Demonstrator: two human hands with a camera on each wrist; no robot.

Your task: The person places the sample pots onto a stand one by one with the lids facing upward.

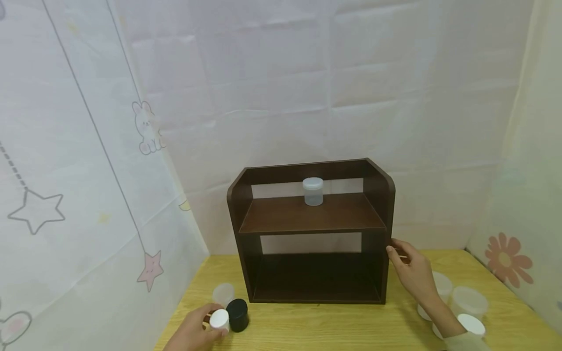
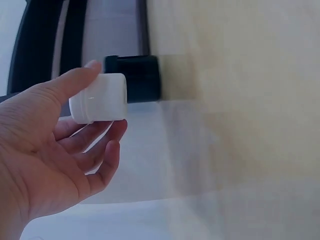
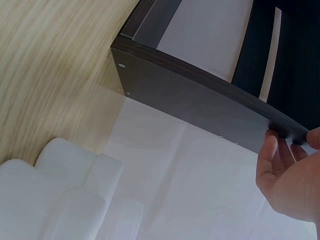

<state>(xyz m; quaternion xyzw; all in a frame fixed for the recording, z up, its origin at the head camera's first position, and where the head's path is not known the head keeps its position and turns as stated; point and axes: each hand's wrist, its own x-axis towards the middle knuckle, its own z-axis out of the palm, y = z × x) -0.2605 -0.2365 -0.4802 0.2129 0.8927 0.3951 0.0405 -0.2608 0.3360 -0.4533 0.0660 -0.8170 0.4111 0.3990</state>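
A small white jar (image 1: 219,320) is pinched between thumb and fingers of my left hand (image 1: 193,331), beside a black jar (image 1: 238,316) at the table's left. The left wrist view shows the white jar (image 2: 102,98) between the thumb and fingers of the hand (image 2: 55,145), with the black jar (image 2: 140,78) just behind it. My right hand (image 1: 412,273) touches the right side panel of the dark brown shelf (image 1: 311,230). In the right wrist view, fingers of that hand (image 3: 292,185) lie on the panel's edge (image 3: 200,100), thumb on the other side.
One clear jar with a frosted lid (image 1: 313,191) stands on the shelf's upper board. A translucent jar (image 1: 223,294) is behind the left jars. Several white and translucent jars (image 1: 469,302) stand at the table's right, near my right forearm. Printed cloth hangs behind and at both sides.
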